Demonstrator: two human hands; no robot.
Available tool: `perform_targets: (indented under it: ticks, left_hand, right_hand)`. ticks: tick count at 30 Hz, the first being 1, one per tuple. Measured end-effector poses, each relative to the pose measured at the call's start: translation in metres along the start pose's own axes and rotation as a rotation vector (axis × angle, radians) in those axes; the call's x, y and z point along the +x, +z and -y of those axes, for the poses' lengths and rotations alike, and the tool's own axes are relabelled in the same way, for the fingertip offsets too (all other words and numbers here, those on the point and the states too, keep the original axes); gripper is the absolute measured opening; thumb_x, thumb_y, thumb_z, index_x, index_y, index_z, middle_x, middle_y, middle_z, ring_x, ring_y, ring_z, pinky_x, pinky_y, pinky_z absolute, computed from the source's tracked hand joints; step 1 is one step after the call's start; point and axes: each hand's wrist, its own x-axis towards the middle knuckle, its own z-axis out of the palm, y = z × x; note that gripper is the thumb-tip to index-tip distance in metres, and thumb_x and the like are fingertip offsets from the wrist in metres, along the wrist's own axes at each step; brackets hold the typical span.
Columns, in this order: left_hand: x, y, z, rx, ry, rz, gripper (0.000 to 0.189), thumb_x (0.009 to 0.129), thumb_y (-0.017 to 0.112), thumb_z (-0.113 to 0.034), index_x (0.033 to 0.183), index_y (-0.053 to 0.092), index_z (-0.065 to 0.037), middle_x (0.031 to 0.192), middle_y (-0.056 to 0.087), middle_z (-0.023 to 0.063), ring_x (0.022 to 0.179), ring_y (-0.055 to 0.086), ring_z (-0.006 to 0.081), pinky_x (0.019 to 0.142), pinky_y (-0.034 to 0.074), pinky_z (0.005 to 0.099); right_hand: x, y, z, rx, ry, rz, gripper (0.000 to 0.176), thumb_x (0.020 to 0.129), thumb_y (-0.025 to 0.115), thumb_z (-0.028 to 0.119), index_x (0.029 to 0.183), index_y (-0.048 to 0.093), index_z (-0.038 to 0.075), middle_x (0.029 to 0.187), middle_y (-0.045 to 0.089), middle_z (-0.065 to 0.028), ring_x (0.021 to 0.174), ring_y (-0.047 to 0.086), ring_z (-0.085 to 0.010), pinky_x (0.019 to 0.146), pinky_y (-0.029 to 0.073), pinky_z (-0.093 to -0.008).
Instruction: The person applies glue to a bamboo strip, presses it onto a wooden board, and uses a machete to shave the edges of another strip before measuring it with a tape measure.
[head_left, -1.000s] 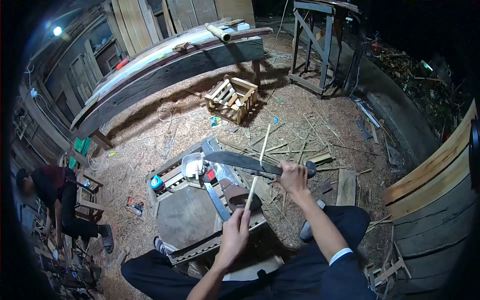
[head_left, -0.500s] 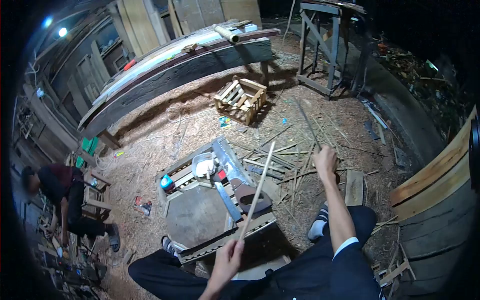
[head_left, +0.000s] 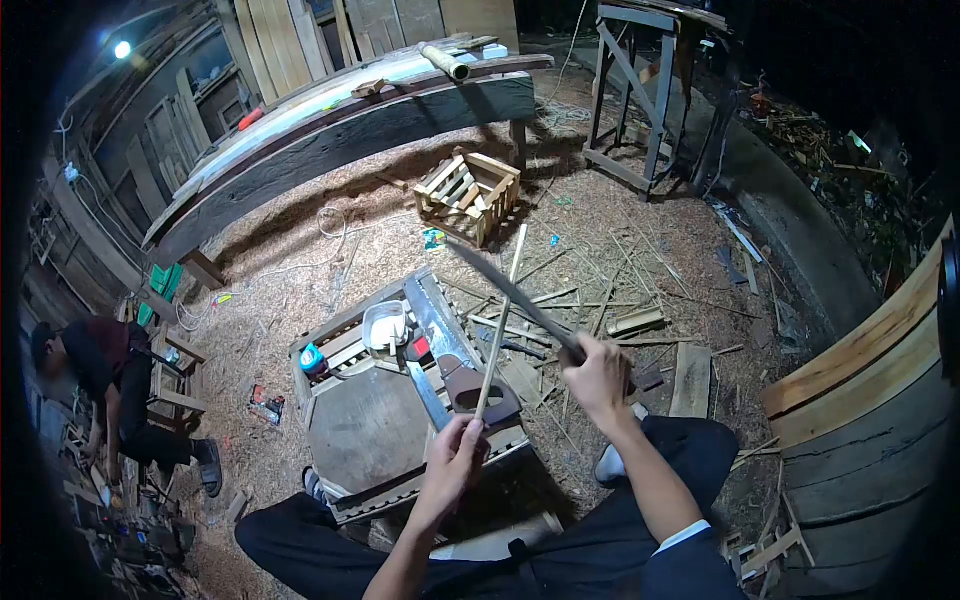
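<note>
The left hand is closed around the low end of a thin, pale, straight wooden stick. The stick points up and away from the person, with its top leaning a little to the right. The right hand is wrapped around the handle of a long, dark metal knife. The knife's tip points away and to the left, so the knife and the stick make a cross. They cross well up the stick, past its middle, and that spot looks nearer to the right hand. I cannot tell if they touch. Below the stick is a low wooden table, with a brown-handled metal saw on it.
</note>
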Motion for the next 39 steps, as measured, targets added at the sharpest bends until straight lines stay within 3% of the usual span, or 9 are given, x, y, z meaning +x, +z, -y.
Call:
perform_targets:
  ticks: [10,16,19,20,22,26,32,34,39]
  left_hand:
    - [0.033,0.017,-0.007,0.114,-0.077,-0.008,0.048,0.115,0.045,-0.040,0.080,0.051,-0.007,0.065,0.049,-0.0015,0.055,0.041,0.0082,0.049,0.033,0.0315]
    - [0.026,0.020,-0.007,0.480,0.039,-0.035,0.048,0.115,0.044,-0.035,0.088,0.051,0.005,0.064,0.050,0.0142,0.059,0.050,0.0247,0.059,0.040,0.0463]
    - [-0.004,0.014,0.009,0.580,0.171,0.040,0.034,0.114,0.046,-0.027,0.097,0.052,0.002,0.075,0.055,0.0258,0.064,0.051,0.0415,0.063,0.043,0.0494]
    - [-0.014,0.011,0.014,0.602,0.169,0.052,0.036,0.115,0.047,-0.028,0.098,0.053,0.003,0.074,0.051,0.0162,0.067,0.047,0.0234,0.064,0.042,0.0420]
    - [-0.018,0.012,0.010,0.596,0.194,0.031,0.033,0.114,0.048,-0.027,0.098,0.052,0.002,0.074,0.056,0.0276,0.070,0.056,0.0496,0.063,0.043,0.0512]
    - [-0.012,0.007,0.005,0.613,0.147,-0.040,0.031,0.114,0.048,-0.024,0.098,0.051,0.002,0.074,0.056,0.0281,0.069,0.057,0.0500,0.062,0.043,0.0515]
    - [-0.035,-0.009,0.032,0.723,0.225,-0.008,0.023,0.111,0.052,-0.020,0.106,0.054,0.003,0.077,0.061,0.0301,0.074,0.062,0.0520,0.062,0.046,0.0548]
    - [-0.032,-0.005,0.029,0.705,0.249,-0.041,0.021,0.110,0.054,-0.019,0.107,0.055,0.002,0.075,0.061,0.0288,0.069,0.062,0.0503,0.060,0.046,0.0528]
    - [-0.022,0.005,0.014,0.598,0.194,-0.085,0.018,0.109,0.056,-0.018,0.112,0.057,0.000,0.073,0.061,0.0260,0.066,0.064,0.0465,0.058,0.045,0.0498]
  right_hand:
    - [-0.034,0.019,0.016,0.028,-0.316,0.051,0.010,0.083,0.073,0.014,0.085,0.064,0.010,0.078,0.069,-0.0129,0.069,0.071,-0.0358,0.062,0.053,-0.0500]
    - [-0.021,0.035,-0.004,-0.086,-0.420,-0.021,0.011,0.094,0.062,0.014,0.084,0.066,0.011,0.068,0.069,-0.0118,0.059,0.071,-0.0285,0.054,0.054,-0.0432]
    - [0.026,0.017,-0.026,-0.228,-0.150,0.023,0.011,0.097,0.067,0.014,0.086,0.067,0.009,0.062,0.065,-0.0060,0.049,0.061,-0.0188,0.048,0.048,-0.0366]
    - [0.035,0.015,-0.032,-0.246,-0.028,0.062,0.011,0.096,0.069,0.014,0.087,0.067,0.008,0.061,0.064,-0.0047,0.047,0.058,-0.0178,0.046,0.046,-0.0354]
    - [0.016,0.017,-0.022,-0.186,-0.095,0.032,0.012,0.097,0.069,0.014,0.086,0.067,0.008,0.061,0.062,-0.0040,0.047,0.054,-0.0167,0.046,0.045,-0.0351]
    - [-0.015,0.039,-0.021,-0.190,-0.342,-0.006,0.014,0.098,0.066,0.012,0.085,0.068,0.008,0.057,0.060,-0.0047,0.047,0.054,-0.0180,0.049,0.047,-0.0372]
    - [0.031,0.011,-0.028,-0.189,0.054,0.001,0.006,0.091,0.071,0.013,0.088,0.070,0.008,0.070,0.073,-0.0129,0.060,0.071,-0.0286,0.061,0.056,-0.0467]
    - [0.010,0.014,-0.018,-0.071,-0.066,-0.062,0.012,0.087,0.073,0.020,0.085,0.071,0.008,0.073,0.072,-0.0196,0.068,0.072,-0.0392,0.063,0.055,-0.0506]
    - [-0.023,0.020,0.002,-0.072,-0.240,0.040,0.010,0.086,0.073,0.020,0.089,0.071,0.010,0.076,0.073,-0.0150,0.068,0.073,-0.0356,0.062,0.053,-0.0480]
